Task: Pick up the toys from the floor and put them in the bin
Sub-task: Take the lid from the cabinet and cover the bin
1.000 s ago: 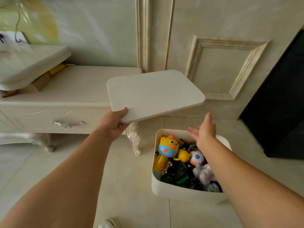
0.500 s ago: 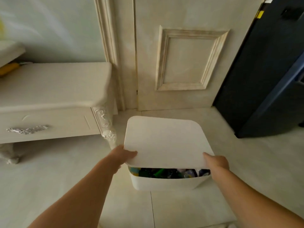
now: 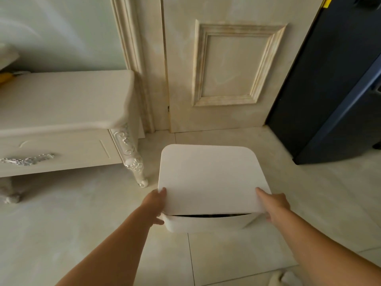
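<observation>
Corner of a cream room with a pale tiled floor (image 3: 61, 234).
A pale green wall (image 3: 61, 27) meets a moulded door frame (image 3: 132, 58) and a cream door (image 3: 226, 120) with a raised rectangular panel. At the left stands a low cream cabinet (image 3: 61, 104) with a silver drawer handle (image 3: 26, 159) and a carved leg (image 3: 134, 159). A dark blue unit (image 3: 329, 89) fills the right.
</observation>
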A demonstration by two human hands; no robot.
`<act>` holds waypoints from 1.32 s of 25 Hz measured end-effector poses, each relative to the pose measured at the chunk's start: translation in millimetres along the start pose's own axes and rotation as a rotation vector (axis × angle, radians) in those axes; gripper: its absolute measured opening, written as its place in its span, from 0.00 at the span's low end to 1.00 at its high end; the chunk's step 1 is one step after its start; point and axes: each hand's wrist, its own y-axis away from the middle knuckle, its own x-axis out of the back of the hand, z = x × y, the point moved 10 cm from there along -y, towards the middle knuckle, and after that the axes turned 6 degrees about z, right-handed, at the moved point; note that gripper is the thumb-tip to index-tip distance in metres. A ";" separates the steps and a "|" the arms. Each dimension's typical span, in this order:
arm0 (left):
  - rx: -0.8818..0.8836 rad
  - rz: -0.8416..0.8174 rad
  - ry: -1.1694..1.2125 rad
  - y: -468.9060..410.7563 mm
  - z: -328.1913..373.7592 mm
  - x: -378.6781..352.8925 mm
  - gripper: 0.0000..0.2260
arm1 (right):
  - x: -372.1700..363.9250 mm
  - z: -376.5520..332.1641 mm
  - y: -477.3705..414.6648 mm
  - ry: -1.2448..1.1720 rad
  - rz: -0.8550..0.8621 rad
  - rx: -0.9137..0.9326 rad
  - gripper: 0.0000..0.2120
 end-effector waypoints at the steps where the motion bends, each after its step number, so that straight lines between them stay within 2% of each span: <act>1: 0.060 -0.018 0.026 1.7 -6.6 -2.9 0.23 | -5.7 2.0 3.8 -0.058 -0.045 -0.025 0.34; 3: 0.204 -0.073 0.192 5.0 -19.1 -12.4 0.25 | -19.2 6.0 11.6 -0.121 -0.157 -0.072 0.29; 5: 0.270 -0.116 0.349 4.2 -20.8 -18.6 0.25 | -30.5 7.6 10.4 -0.191 -0.220 -0.098 0.26; 9: 0.278 -0.106 0.408 -7.3 -16.7 -17.1 0.23 | -39.6 -0.9 -1.7 -0.242 -0.203 -0.060 0.25; 14: 0.235 -0.002 0.534 -35.9 8.7 -7.8 0.20 | -58.8 -27.0 -15.0 -0.277 -0.218 -0.038 0.25; 18: 0.195 0.025 0.503 -65.2 32.2 -6.2 0.18 | -75.7 -64.8 -30.7 -0.238 -0.209 0.000 0.22; 27: 0.153 0.060 0.513 -149.8 101.4 -9.4 0.14 | -125.7 -169.3 -86.8 -0.165 -0.203 0.091 0.24; 30: 0.163 0.055 0.533 -172.2 120.4 -14.1 0.12 | -142.1 -202.2 -106.5 -0.122 -0.192 0.167 0.24; 33: 0.187 0.071 0.555 -192.2 135.9 -14.8 0.14 | -155.9 -229.5 -121.5 0.032 -0.142 0.279 0.24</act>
